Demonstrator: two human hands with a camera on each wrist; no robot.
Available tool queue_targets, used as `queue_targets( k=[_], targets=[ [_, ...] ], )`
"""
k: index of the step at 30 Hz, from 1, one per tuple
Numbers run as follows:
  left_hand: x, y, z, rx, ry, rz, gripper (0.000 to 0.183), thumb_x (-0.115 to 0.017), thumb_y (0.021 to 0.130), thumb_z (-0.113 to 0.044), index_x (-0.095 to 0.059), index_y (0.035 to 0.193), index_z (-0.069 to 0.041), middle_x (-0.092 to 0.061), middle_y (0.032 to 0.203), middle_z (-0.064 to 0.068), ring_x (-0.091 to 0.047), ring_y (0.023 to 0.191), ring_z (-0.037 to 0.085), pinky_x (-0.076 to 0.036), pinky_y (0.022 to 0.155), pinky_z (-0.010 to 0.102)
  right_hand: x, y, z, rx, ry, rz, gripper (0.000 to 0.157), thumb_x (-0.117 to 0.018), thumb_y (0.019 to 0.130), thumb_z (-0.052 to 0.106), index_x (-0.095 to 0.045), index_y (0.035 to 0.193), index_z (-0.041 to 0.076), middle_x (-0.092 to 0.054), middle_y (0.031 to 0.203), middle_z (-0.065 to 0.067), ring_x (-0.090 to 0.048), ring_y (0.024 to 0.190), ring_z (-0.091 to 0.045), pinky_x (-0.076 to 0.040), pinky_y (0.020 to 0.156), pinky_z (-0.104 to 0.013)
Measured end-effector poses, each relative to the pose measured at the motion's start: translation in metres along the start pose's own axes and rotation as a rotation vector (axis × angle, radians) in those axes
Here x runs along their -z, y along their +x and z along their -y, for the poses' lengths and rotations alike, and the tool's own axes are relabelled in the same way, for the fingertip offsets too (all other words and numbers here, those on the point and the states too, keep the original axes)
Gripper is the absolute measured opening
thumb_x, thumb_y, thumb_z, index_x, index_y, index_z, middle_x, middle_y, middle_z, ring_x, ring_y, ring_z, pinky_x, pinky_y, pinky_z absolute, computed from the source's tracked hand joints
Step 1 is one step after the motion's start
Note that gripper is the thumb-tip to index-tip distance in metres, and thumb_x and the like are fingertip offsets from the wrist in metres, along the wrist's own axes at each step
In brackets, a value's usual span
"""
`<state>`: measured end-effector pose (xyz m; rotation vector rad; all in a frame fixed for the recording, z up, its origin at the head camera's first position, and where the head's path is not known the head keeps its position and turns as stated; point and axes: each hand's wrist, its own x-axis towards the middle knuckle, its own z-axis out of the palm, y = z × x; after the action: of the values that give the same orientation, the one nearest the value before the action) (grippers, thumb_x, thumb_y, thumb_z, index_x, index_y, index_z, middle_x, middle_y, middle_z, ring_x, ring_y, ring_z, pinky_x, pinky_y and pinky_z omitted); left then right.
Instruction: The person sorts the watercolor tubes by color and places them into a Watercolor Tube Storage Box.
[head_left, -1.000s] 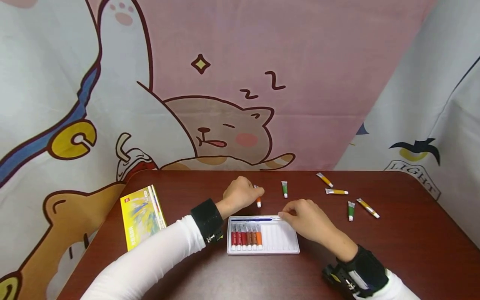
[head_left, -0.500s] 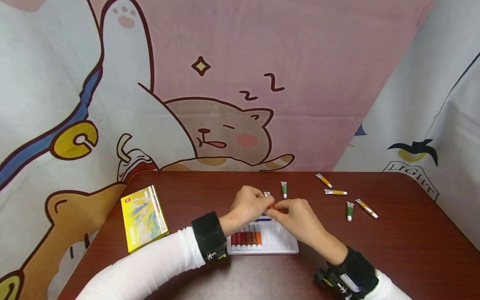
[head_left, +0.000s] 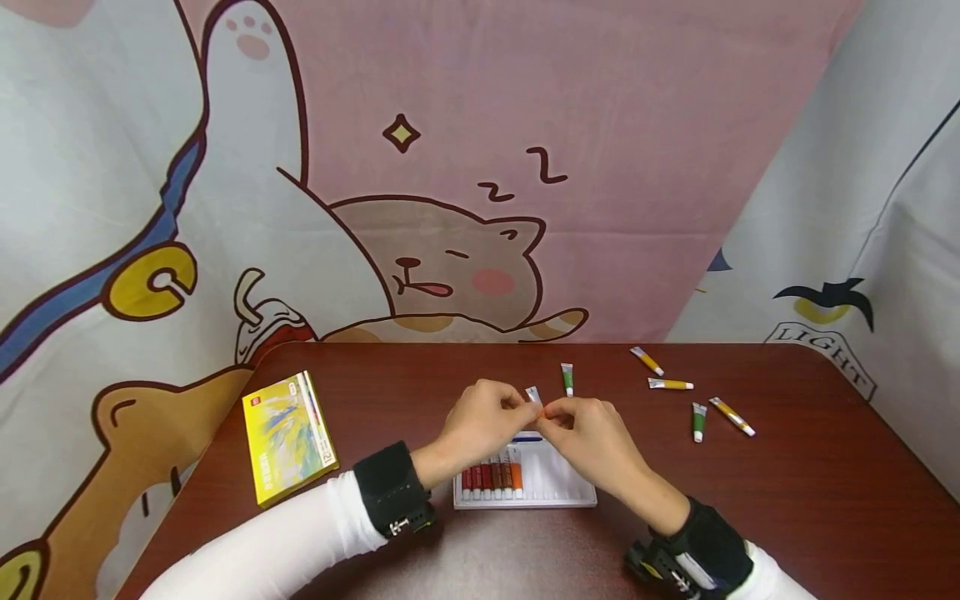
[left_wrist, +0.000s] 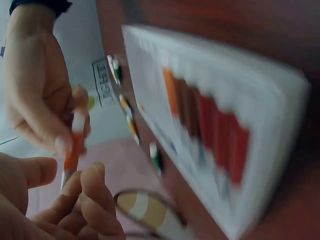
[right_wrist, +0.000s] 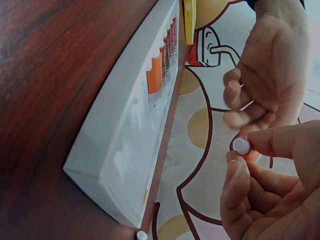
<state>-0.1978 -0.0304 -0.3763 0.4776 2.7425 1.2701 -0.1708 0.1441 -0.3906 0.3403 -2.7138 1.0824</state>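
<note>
My right hand point(head_left: 596, 437) pinches a small orange paint tube point(left_wrist: 74, 147) between thumb and fingers; its white cap point(right_wrist: 242, 146) faces the right wrist camera. Beside it is my left hand point(head_left: 483, 425), thumb and fingers parted around the tube's silver tail end point(head_left: 532, 395) without gripping it. Both hands hover over the back edge of a white plastic tray point(head_left: 558, 505). Red, brown and orange paint tubes point(head_left: 487, 482) fill the tray's left slots. A blue-handled brush point(head_left: 527, 439) lies along its back, partly hidden by the hands.
Loose on the table behind and right lie a green tube point(head_left: 567, 379), another green tube point(head_left: 699, 422), and yellow tubes point(head_left: 671, 384). A yellow box point(head_left: 288, 437) lies at the left. A printed cloth point(head_left: 615, 167) hangs behind the table.
My left hand lifted the orange tube from the table and brought it right to my right hand, which now holds it. The left fingers have since loosened, and that hand has drawn slightly left.
</note>
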Motion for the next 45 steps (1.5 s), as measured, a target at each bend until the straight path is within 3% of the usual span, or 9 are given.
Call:
queue_targets(
  k=[4,7,11,17,24,32,38,45],
  targets=[
    [0.018,-0.007,0.008,-0.047,0.183,0.012,0.025,-0.059,0.088,-0.043,-0.068,0.081,-0.021,-0.058,0.061,-0.009,-0.051,0.053,0.009,-0.040,0.046,0.032,-0.002,-0.001,-0.003,-0.030,0.022,0.016,0.009,-0.072,0.080,0.024,-0.072,0.084,0.015,-0.064,0.068,0.007,-0.049,0.049,-0.006,-0.042,0.042,-0.026],
    [0.029,-0.014,0.016,-0.053,0.314,0.060,0.018,-0.060,0.089,-0.034,-0.067,0.084,-0.018,-0.056,0.061,-0.008,-0.050,0.052,0.009,-0.039,0.046,0.031,-0.003,-0.003,-0.005,-0.059,0.029,0.033,0.010,-0.072,0.080,0.023,-0.072,0.085,0.014,-0.066,0.072,0.005,-0.050,0.050,-0.007,-0.043,0.043,-0.027],
    [0.039,-0.023,0.026,-0.011,0.432,0.160,0.019,-0.061,0.087,-0.025,-0.063,0.069,-0.019,-0.049,0.054,-0.008,-0.046,0.049,0.011,-0.034,0.043,0.029,-0.005,-0.006,-0.006,-0.099,0.033,0.067,0.010,-0.072,0.080,0.021,-0.073,0.085,0.012,-0.066,0.072,0.004,-0.047,0.048,-0.008,-0.039,0.041,-0.026],
    [0.046,-0.036,0.037,0.037,0.532,0.251,0.037,-0.064,0.086,-0.029,-0.054,0.051,-0.022,-0.042,0.048,-0.009,-0.043,0.048,0.011,-0.032,0.044,0.032,-0.008,-0.010,-0.004,-0.128,0.030,0.145,0.008,-0.072,0.080,0.020,-0.075,0.084,0.014,-0.065,0.068,0.007,-0.044,0.046,-0.007,-0.035,0.042,-0.025],
    [0.045,-0.042,0.048,0.051,0.536,0.275,0.036,-0.066,0.085,-0.031,-0.057,0.051,-0.022,-0.042,0.050,-0.008,-0.043,0.051,0.013,-0.034,0.047,0.034,-0.013,-0.015,-0.003,-0.112,0.006,0.186,0.005,-0.072,0.079,0.020,-0.073,0.076,0.017,-0.062,0.065,0.008,-0.043,0.049,-0.006,-0.035,0.044,-0.025],
    [0.038,-0.042,0.056,0.037,0.505,0.262,0.032,-0.067,0.081,-0.026,-0.058,0.051,-0.023,-0.047,0.051,-0.008,-0.044,0.052,0.013,-0.035,0.047,0.035,-0.016,-0.018,-0.004,-0.028,-0.034,0.246,0.017,-0.072,0.077,0.017,-0.067,0.061,0.019,-0.048,0.051,0.013,-0.038,0.046,-0.002,-0.029,0.041,-0.021],
    [0.036,-0.043,0.057,0.048,0.484,0.274,0.035,-0.068,0.083,-0.028,-0.059,0.050,-0.022,-0.044,0.049,-0.008,-0.044,0.051,0.013,-0.033,0.046,0.034,-0.019,-0.019,-0.004,-0.033,-0.063,0.278,0.024,-0.072,0.077,0.019,-0.065,0.054,0.019,-0.039,0.045,0.016,-0.033,0.043,-0.002,-0.024,0.040,-0.021],
    [0.035,-0.043,0.058,0.054,0.464,0.279,0.034,-0.068,0.083,-0.028,-0.061,0.050,-0.021,-0.050,0.046,-0.008,-0.046,0.049,0.013,-0.035,0.046,0.033,-0.025,-0.018,-0.003,-0.041,-0.071,0.282,0.017,-0.073,0.075,0.018,-0.068,0.058,0.020,-0.052,0.048,0.015,-0.040,0.047,-0.006,-0.032,0.041,-0.024]
  ],
)
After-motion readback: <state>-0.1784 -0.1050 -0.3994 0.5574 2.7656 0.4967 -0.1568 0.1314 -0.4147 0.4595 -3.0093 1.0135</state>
